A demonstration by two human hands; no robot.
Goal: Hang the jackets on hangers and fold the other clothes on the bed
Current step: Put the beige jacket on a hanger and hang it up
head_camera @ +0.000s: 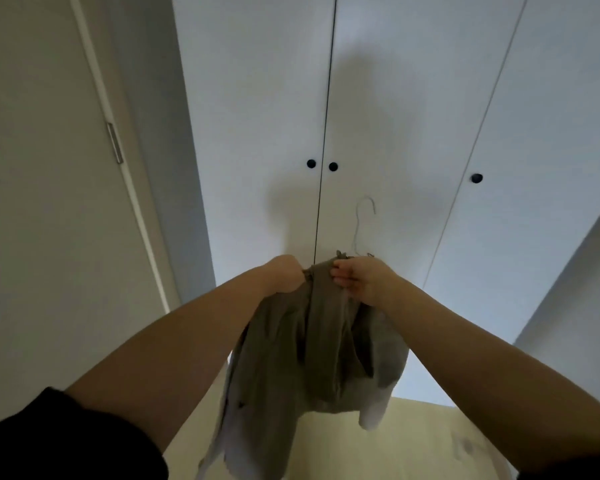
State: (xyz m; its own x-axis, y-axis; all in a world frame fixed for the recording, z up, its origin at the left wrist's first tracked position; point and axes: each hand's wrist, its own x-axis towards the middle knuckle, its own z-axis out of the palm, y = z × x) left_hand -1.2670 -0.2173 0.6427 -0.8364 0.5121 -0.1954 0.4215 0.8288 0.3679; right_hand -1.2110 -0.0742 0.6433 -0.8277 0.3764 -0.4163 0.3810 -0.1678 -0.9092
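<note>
**Jacket held up on a wire hanger before the wardrobe**

The olive-grey jacket (305, 344) shows no legible writing: its collar is bunched between the two hands, so the inner neck is hidden.

The left hand (284, 271) is seen from the back. Its fingers are curled into the fabric at the top left edge of the collar and grip it, though the fingertips themselves are buried in the cloth. The right hand (361, 280) pinches the top right of the collar, its fingertips (338, 271) pressed against the fabric.

Of the thin wire hanger (362, 221) only the hook and neck show, rising just above the right hand and leaning slightly right. The hook's opening faces right and down. The shoulders of the hanger are inside the jacket and cannot be made out.

The jacket hangs in the air in front of the white wardrobe doors (395, 98), its long axis running straight down from the hands toward the pale wooden floor (416, 441). Its lower left part is cut off by the frame's bottom edge, and motion blur softens the folds.

Black knobs (311, 163) sit on the doors above the hands. Black sleeves (66, 441) cover the upper arms at the bottom corners.
</note>
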